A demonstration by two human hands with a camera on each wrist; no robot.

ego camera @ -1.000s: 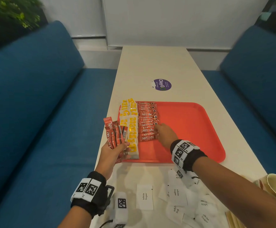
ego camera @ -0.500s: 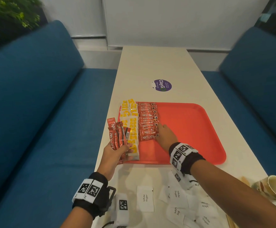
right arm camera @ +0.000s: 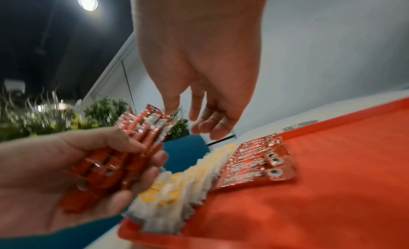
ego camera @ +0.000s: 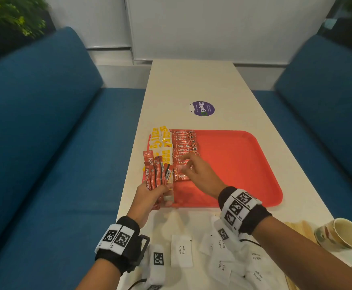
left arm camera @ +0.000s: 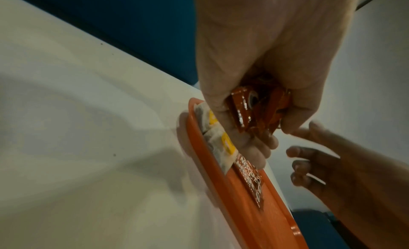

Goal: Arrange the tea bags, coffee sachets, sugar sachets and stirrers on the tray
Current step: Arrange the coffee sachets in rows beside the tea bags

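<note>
Right hand (ego camera: 200,174) lifted off the sachet row (ego camera: 184,155), now reaching left-centre toward left hand (ego camera: 150,197), fingers loose, empty. Left clamps a sachet fan (ego camera: 157,174) over tray (ego camera: 244,168) left edge. Sachets look light, slick, floppy; pinch one by its top end.

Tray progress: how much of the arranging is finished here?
Done: tea bags and a Nescafe row lined on the tray. In hand: left hand grips more coffee sachets; right hand reaches over, open. Left: white sugar sachets and stirrers on the table.
</note>
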